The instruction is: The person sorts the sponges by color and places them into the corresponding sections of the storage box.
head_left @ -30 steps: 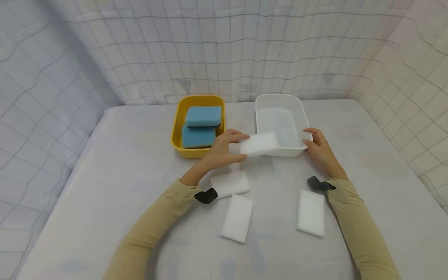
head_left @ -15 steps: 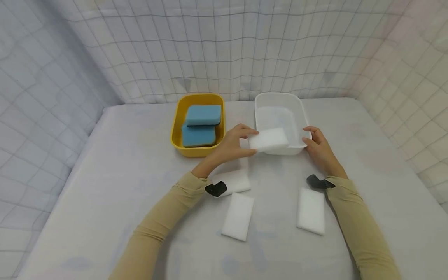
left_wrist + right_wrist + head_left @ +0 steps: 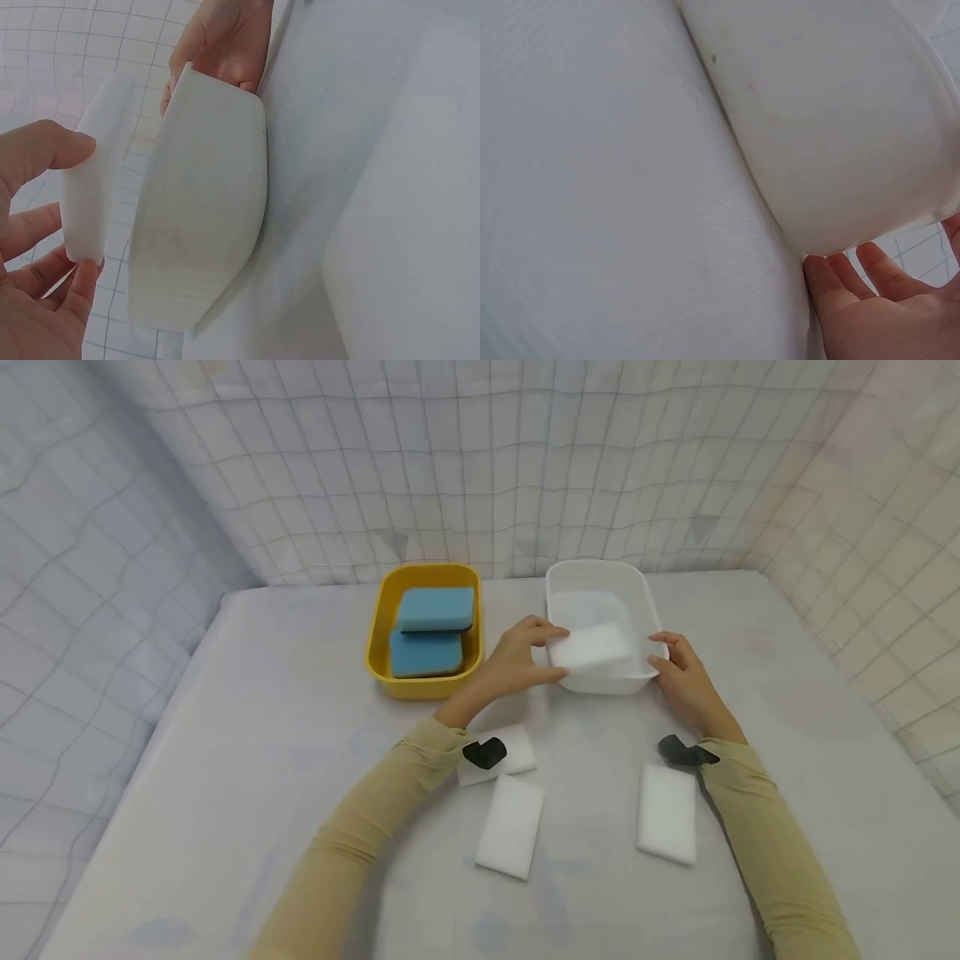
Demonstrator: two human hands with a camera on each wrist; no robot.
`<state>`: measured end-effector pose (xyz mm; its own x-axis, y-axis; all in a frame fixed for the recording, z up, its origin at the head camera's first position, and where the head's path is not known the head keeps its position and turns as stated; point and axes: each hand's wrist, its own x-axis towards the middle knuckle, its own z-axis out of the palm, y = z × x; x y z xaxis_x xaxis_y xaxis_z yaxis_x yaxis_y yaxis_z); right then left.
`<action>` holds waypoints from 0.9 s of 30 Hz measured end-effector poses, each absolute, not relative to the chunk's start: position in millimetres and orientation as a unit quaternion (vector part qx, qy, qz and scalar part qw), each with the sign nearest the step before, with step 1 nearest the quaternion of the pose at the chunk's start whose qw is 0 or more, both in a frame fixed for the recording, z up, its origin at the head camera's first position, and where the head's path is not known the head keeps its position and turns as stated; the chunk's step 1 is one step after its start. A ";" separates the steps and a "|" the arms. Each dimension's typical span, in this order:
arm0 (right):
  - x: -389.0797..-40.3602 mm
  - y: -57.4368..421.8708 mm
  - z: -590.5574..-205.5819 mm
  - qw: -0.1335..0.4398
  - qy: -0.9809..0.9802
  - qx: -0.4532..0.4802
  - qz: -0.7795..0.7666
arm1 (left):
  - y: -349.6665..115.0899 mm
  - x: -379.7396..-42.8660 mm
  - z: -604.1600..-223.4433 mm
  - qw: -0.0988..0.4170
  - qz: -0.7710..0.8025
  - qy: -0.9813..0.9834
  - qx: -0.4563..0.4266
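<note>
My left hand (image 3: 512, 662) pinches a white melamine sponge (image 3: 592, 647) by its left end, thumb on one edge and fingers on the other. The sponge is over the near left part of a white plastic tub (image 3: 611, 683). In the left wrist view, that sponge (image 3: 91, 180) appears edge-on beside the tub's outer wall (image 3: 199, 180). My right hand (image 3: 688, 685) grips the tub's right rim near its front corner. Seen from the right wrist, the fingers of that hand (image 3: 885, 315) lie against the tub's side, low down.
Left of the tub stands a yellow tub (image 3: 420, 688) with blue sponges (image 3: 437, 608) stacked in it. Two white sponges (image 3: 510, 827) lie near the left forearm, one partly covered by the wrist strap. Another white sponge (image 3: 667, 814) lies by the right forearm. Gridded cloth walls (image 3: 480, 468) enclose the table.
My left hand has moved right and slightly away from me, carrying the white sponge from the tub's left front edge to over its inside. The right hand has stayed on the rim.
</note>
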<state>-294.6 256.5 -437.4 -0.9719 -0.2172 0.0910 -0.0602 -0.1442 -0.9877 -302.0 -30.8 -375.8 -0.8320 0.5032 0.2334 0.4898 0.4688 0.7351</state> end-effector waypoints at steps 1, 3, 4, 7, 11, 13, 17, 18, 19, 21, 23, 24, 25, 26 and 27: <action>-294.5 257.0 -436.7 0.050 0.652 -0.107 -0.749 | -28.3 -303.2 -374.8 0.008 0.427 0.857 0.290; -294.2 258.1 -435.7 0.047 0.646 -0.110 -0.754 | -23.6 -305.7 -374.1 0.007 0.422 0.859 0.290; -294.0 258.3 -435.5 0.047 0.642 -0.111 -0.757 | -21.5 -306.4 -374.0 0.007 0.420 0.861 0.288; -294.2 258.3 -436.2 0.047 0.637 -0.114 -0.761 | -16.2 -307.7 -374.4 0.005 0.406 0.870 0.280; -294.8 257.4 -437.9 0.047 0.633 -0.120 -0.764 | -10.1 -308.9 -375.7 0.000 0.389 0.880 0.272; -294.9 257.0 -438.4 0.046 0.631 -0.122 -0.765 | -7.2 -309.8 -377.4 0.000 0.382 0.884 0.270; -296.2 257.7 -439.7 0.047 0.636 -0.122 -0.760 | -1.9 -310.5 -380.6 -0.009 0.373 0.887 0.274; -296.5 258.0 -440.0 0.047 0.637 -0.123 -0.760 | -0.6 -310.5 -381.4 -0.012 0.370 0.887 0.275; -297.0 258.3 -440.3 0.048 0.635 -0.124 -0.761 | 0.7 -310.4 -382.2 -0.016 0.369 0.887 0.277; -297.5 258.6 -440.5 0.048 0.635 -0.127 -0.760 | 3.2 -310.5 -383.6 -0.019 0.366 0.888 0.279; -297.3 258.4 -440.0 0.048 0.640 -0.127 -0.756 | 5.2 -310.1 -384.3 -0.019 0.364 0.889 0.278; -297.2 258.4 -439.8 0.048 0.641 -0.127 -0.756 | 5.9 -309.9 -384.4 -0.019 0.363 0.889 0.278; -297.1 258.4 -439.5 0.048 0.642 -0.127 -0.754 | 6.3 -309.6 -384.5 -0.019 0.362 0.889 0.278; -296.8 258.4 -438.9 0.048 0.645 -0.127 -0.752 | 6.5 -309.3 -384.5 -0.021 0.362 0.889 0.278; -296.5 258.4 -438.3 0.049 0.647 -0.127 -0.750 | 6.3 -308.9 -384.2 -0.023 0.363 0.889 0.279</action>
